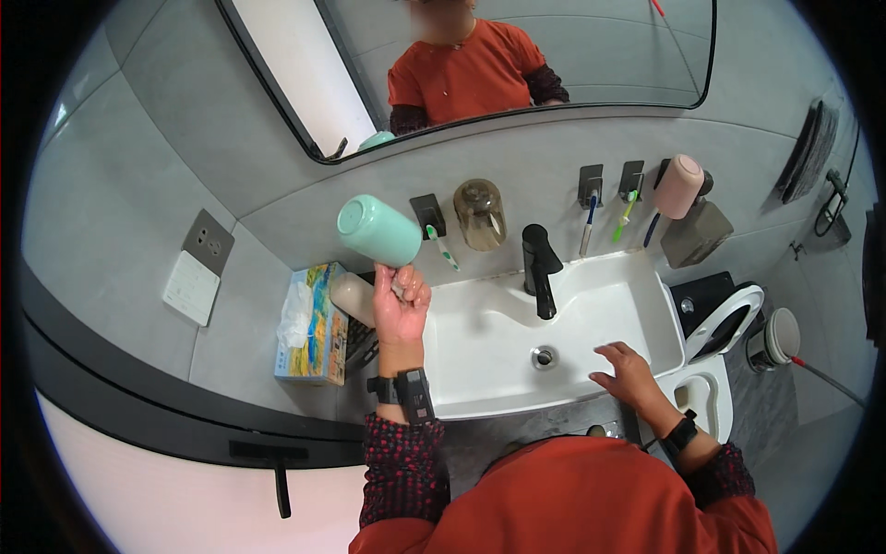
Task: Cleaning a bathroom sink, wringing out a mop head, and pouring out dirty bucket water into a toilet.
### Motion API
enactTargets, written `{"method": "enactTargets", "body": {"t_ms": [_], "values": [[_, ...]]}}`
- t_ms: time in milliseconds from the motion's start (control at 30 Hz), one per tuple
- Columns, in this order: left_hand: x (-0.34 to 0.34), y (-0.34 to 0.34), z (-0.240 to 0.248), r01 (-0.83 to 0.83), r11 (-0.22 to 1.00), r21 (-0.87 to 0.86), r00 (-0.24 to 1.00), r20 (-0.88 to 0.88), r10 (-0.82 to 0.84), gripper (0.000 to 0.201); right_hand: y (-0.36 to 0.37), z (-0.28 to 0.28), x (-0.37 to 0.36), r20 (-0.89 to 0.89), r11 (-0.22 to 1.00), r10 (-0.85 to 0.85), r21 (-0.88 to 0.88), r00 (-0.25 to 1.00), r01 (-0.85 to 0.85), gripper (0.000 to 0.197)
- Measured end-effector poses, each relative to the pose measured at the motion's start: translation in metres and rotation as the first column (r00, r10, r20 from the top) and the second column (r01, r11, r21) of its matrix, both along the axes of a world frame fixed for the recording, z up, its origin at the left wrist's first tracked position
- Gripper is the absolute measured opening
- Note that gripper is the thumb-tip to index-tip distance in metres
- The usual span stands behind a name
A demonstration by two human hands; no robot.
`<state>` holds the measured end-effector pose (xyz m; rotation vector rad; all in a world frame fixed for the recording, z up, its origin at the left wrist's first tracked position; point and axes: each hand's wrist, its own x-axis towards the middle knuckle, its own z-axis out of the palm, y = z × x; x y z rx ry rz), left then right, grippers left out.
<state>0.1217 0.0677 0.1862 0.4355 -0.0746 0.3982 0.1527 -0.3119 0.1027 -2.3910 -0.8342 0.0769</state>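
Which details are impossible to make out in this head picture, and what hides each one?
In the head view:
Left hand: too curled to tell whether it holds anything.
Teal cup: its base faces us, hiding the inside.
Pale rounded item: right end behind the left hand.
Mirror: top cut off by the upper edge.

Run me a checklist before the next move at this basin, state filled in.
1. Right hand free: ok, it holds nothing visible over the front right of the basin.
2. Left hand well clear of the mint-green cup: not ok, its fingers are right at the cup's lower end.
3. Left-hand grip on the cup: cannot tell.
4. Black tap not running: ok, no stream shows.
5. Drain uncovered by objects: ok.
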Motion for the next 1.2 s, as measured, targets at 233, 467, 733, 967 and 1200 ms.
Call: {"method": "enactTargets", "body": {"t_ms": [233, 467, 733, 967, 1200], "values": [[0.037, -0.004, 0.002, 0.041, 0.994, 0.099, 0.998, -0.059, -0.035, 0.027, -0.043, -0.021, -0.007, -0.040, 0.981, -0.182, -0.072, 0.983, 0.179, 0.041], [0.052, -0.008, -0.005, 0.009, 0.989, 0.148, 0.983, -0.181, 0.018, 0.027, -0.050, -0.027, -0.009, -0.049, 0.965, -0.234, -0.129, 0.971, 0.226, 0.039], [0.045, -0.008, -0.046, -0.031, 0.997, 0.065, 0.942, -0.331, 0.051, 0.027, -0.044, -0.027, -0.010, -0.035, 0.979, -0.182, -0.099, 0.983, 0.177, 0.041], [0.037, 0.000, -0.072, 0.026, 0.999, 0.044, 0.956, -0.294, -0.012, 0.030, -0.047, -0.033, -0.010, -0.011, 0.981, -0.171, -0.096, 0.985, 0.170, 0.040], [-0.011, -0.068, -0.115, 0.135, 0.981, -0.143, 0.794, -0.576, -0.193, 0.042, -0.045, -0.016, -0.005, 0.037, 0.987, -0.163, 0.007, 0.986, 0.163, 0.024]]}}
